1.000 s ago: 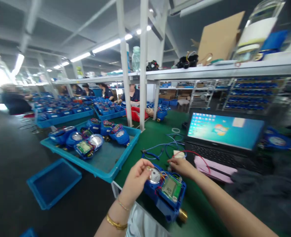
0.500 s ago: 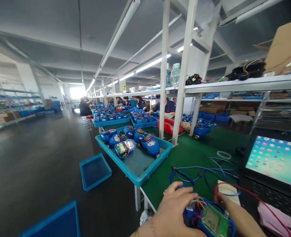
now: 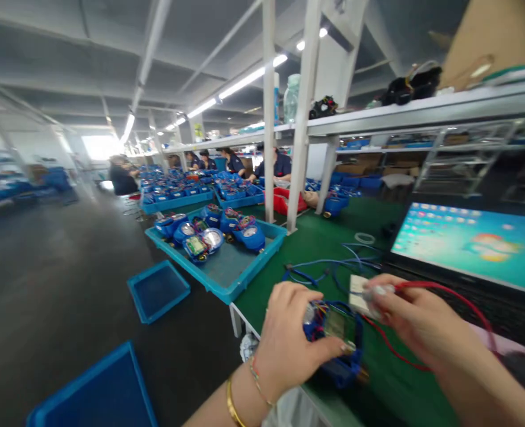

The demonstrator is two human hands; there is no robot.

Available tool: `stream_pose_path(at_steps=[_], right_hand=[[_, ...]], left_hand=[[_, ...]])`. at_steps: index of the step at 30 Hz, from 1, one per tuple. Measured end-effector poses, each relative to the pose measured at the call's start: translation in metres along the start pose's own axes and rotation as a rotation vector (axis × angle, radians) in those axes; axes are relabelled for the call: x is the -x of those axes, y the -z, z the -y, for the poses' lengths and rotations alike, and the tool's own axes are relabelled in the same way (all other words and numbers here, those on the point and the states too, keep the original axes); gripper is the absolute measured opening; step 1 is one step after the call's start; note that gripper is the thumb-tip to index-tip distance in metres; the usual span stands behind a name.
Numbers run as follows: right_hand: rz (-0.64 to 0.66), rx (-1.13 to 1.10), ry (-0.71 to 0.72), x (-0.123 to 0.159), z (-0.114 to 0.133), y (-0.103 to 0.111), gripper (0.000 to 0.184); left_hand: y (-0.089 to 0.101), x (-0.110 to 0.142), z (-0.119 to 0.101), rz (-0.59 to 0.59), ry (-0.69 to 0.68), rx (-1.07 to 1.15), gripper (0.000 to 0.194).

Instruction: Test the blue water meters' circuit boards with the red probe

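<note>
My left hand [image 3: 286, 344] grips a blue water meter [image 3: 343, 372] near the green bench's front edge, thumb across its open face. A small LCD screen [image 3: 337, 325] and coloured wires show inside that face. To the right, my right hand [image 3: 422, 317] is closed, pinching a pale, blurred piece [image 3: 380, 292] at the end of a red cable [image 3: 460, 301]; its exact kind is smeared by motion. This piece is held just above and right of the meter, in front of a small white box [image 3: 357, 301].
A blue tray [image 3: 226, 292] with several meters stands on the bench [image 3: 355, 216] to the left. Blue cables [image 3: 309, 274] lie behind the meter, and an open laptop [image 3: 471, 237] stands at right. White posts [image 3: 304, 118] carry a shelf. Co-workers [image 3: 231, 163] sit farther back.
My right hand has risen from beside the meter and now holds the red cable's end in front of the laptop. My left hand stays on the meter; the view has turned right.
</note>
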State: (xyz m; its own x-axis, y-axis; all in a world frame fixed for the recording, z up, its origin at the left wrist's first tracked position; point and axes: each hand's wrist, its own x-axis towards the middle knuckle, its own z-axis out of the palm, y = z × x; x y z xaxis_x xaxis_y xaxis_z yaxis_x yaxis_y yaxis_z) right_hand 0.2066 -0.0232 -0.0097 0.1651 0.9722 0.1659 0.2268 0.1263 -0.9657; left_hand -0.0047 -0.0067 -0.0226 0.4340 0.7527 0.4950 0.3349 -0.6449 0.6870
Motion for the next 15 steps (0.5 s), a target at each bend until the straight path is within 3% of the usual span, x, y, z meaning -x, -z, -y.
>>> stream_pose_path(at_steps=[1,6,11,15], right_hand=[[0.032,-0.21,-0.011,0.004,0.01,-0.009,0.033],[0.048,-0.313,-0.05,0.009,0.02,-0.028,0.045],[0.092,-0.342,-0.023,0.014,0.021,-0.029,0.041],[0.15,-0.345,0.011,0.018,0.024,-0.028,0.034]], left_hand=[[0.002,-0.003,-0.007,0.014,-0.017,-0.031,0.048],[0.0,-0.013,-0.021,0.059,-0.051,-0.069,0.025],[-0.008,-0.017,-0.023,0.006,-0.133,0.003,0.029],[-0.01,-0.018,-0.021,-0.034,-0.121,0.046,0.031]])
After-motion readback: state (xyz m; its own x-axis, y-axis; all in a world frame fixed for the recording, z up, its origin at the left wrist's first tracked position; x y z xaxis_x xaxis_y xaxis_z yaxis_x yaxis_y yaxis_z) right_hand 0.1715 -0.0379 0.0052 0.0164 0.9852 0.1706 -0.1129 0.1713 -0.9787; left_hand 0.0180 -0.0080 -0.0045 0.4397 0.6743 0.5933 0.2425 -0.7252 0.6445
